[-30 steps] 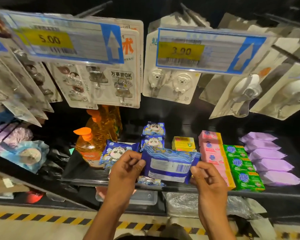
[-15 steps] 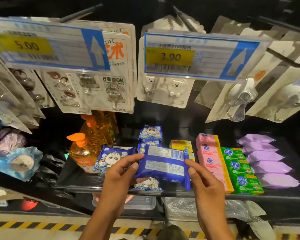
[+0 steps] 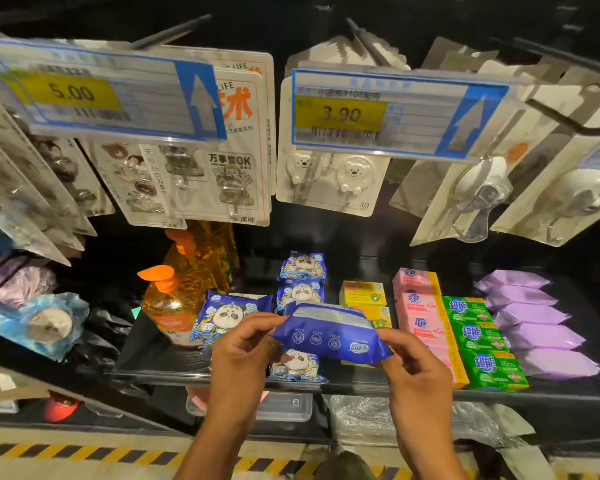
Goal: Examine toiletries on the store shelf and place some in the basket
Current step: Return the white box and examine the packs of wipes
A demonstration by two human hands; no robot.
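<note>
- Fingers [image 3: 269,323] of the left hand [image 3: 243,355], just right of the orange-capped pump bottle [image 3: 168,306], are curled narrow in a pinch on the left end of the blue soft pack [image 3: 329,337].
- The blue soft pack hangs in the air between the two hands, over the front part of the shelf [image 3: 153,362]. It sits directly above a panda-printed pack [image 3: 297,365] lying there. Whether the two touch cannot be told.
- Its long axis runs left to right across the view, with the right end a little lower. The side with small round icons faces the camera, and a pale label panel faces up.
- Fingers [image 3: 387,337] of the right hand [image 3: 416,372] pinch the right end, likewise narrow on the wrapper. Each hand has one end, so neither is nearer than the other.
- Just behind the pack's right end stand yellow boxes [image 3: 362,294]. Further right are pink soap bars [image 3: 416,306], green soap bars [image 3: 478,341] and purple packets [image 3: 534,323], all apart from the hands.
- This looks like the examining step, with the pack being turned for reading.
- The basket is not in view, so which hand should carry the pack to it cannot be told.
- Either hand could likely take it alone, though a soft pack pinched at one end would probably droop.
</note>
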